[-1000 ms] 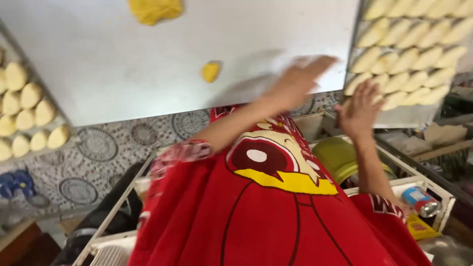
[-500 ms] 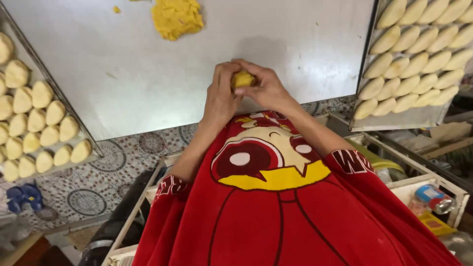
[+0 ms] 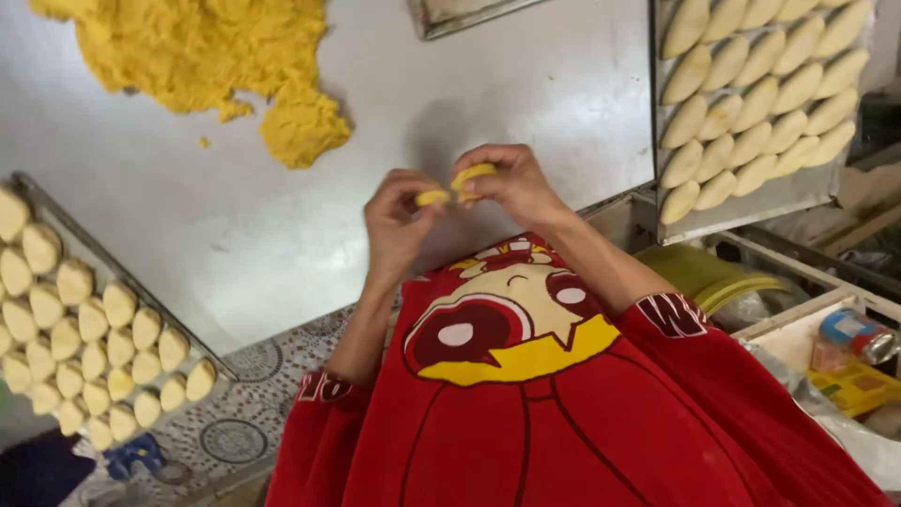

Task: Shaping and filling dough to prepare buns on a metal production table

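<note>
Yellow dough piece pinched between left hand and right hand, above steel table. Shaping in progress. Left tray and right tray mostly filled; big dough mound left far-left.

One cam only, head-worn, aimed steeply down over wearer's own chest. Red shirt fills lower frame, very close. Both hands raised at mid-frame, near lens, above steel table running across top. Tray of dough pieces at upper right, another tray at lower left, both cut by frame edges. No 2nd view, so no overlap.
</note>
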